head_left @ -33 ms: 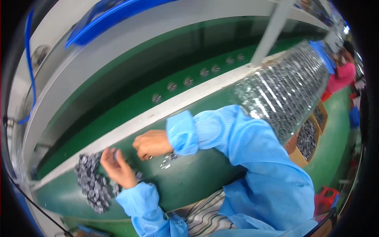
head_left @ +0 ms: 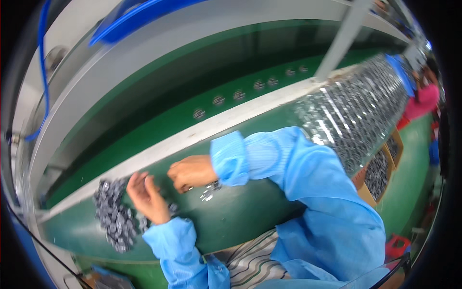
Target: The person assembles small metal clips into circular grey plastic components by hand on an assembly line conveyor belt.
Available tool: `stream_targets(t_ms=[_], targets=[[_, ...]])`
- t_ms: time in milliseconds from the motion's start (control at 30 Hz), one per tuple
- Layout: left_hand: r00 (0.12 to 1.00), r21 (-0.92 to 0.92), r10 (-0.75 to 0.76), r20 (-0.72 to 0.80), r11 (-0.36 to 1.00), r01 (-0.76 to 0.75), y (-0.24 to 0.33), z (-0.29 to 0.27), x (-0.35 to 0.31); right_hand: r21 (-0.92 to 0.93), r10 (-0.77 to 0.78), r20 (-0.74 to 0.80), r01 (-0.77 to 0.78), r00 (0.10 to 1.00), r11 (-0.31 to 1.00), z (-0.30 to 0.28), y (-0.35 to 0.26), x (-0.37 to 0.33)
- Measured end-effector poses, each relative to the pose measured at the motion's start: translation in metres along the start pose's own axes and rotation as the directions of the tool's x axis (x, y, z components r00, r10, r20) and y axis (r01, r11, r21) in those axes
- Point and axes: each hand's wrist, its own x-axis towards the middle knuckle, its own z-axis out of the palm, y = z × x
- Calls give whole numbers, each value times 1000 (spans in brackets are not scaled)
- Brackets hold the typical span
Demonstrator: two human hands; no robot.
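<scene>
My left hand [head_left: 147,197] is held just right of a heap of small dark grey round plastic parts [head_left: 114,216]. Its fingers curl toward the thumb, and whatever lies between them is too blurred to name. Close by on the right, my right hand [head_left: 191,172] is bent at the wrist with its fingers pinched together; what it grips is hidden. Beside the right hand, a few small clear shiny pieces [head_left: 208,193] lie on the green work surface [head_left: 240,212]. Single grey parts [head_left: 172,208] sit by my left wrist.
Beyond a white rail [head_left: 211,126], several round parts [head_left: 219,100] stand in a row on a green belt. Stacked clear trays [head_left: 353,111] full of parts are at the right, near cartons of grey parts [head_left: 377,176]. A person in pink [head_left: 423,101] is farther off. A blue tray [head_left: 139,21] hangs above.
The whole view has shifted slightly, so the scene sits a little farther right. My left hand's fingertips look closer together; the right hand stays pinched beside the clear pieces.
</scene>
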Motion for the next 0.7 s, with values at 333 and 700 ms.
stream_targets(t_ms=[333, 700], targets=[[894, -422, -371, 252, 789, 447, -9, -7, 1, 274, 159, 15, -157, 987, 949, -26, 1, -3], [966, -159, -191, 176, 962, 220, 6, -3, -1, 181, 197, -292, -148, 936, 972, -25, 14, -2]])
